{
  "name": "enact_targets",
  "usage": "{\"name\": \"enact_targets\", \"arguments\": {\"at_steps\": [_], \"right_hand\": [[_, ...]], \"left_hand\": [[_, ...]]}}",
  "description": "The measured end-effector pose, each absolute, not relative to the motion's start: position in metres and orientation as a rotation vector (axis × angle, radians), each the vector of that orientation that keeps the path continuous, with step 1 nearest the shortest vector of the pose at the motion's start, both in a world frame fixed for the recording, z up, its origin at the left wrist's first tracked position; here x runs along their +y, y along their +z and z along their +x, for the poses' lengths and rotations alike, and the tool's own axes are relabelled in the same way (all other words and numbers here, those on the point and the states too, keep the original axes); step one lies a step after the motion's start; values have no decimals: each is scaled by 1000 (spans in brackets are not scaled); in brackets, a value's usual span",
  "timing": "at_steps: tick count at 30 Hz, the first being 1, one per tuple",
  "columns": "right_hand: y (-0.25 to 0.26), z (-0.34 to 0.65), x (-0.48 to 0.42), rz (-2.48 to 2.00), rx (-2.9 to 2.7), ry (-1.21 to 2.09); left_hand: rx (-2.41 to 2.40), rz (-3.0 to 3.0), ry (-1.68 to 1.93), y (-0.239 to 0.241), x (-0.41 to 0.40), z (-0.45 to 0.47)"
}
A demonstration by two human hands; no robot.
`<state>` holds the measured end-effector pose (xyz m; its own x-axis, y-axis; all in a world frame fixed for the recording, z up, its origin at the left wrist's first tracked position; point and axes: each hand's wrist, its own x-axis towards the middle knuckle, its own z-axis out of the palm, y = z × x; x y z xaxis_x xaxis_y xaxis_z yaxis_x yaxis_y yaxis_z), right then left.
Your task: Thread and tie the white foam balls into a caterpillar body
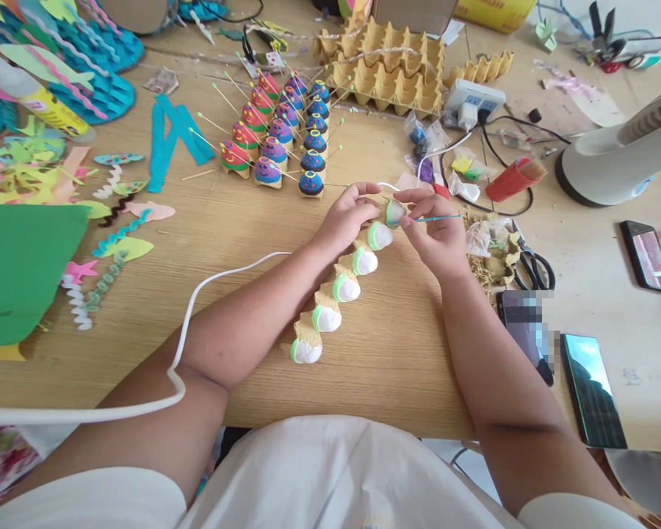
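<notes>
A strip of egg carton (326, 295) slants across the table in front of me, bearing several white domes (347, 289) with light green bands round them. My left hand (357, 209) is closed at its far end, fingers and thumb gripping the strip beside the farthest dome (395, 211). On the other side of that dome, my right hand (435, 229) pinches a thin blue stick (438, 218), whose tip is close to the dome. Whether the tip touches it I cannot tell. Beyond my hands stand rows of painted carton figures (275, 150) with pins sticking out.
A white cable (198, 290) crosses over my left forearm. Scissors (534, 268), phones (593, 389) and carton scraps (488, 257) lie right of my arm. A power strip (477, 95) and egg trays (391, 66) sit at the back; green sheet (27, 272) at left.
</notes>
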<state>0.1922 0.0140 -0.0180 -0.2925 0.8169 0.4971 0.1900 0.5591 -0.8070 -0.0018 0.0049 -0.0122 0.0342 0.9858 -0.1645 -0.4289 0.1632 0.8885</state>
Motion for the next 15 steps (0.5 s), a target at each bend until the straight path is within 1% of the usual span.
{"name": "enact_targets", "arguments": {"at_steps": [15], "right_hand": [[-30,194,24,-837,-1848,661]], "left_hand": [[969,791,1241,-10,5,-2]]}}
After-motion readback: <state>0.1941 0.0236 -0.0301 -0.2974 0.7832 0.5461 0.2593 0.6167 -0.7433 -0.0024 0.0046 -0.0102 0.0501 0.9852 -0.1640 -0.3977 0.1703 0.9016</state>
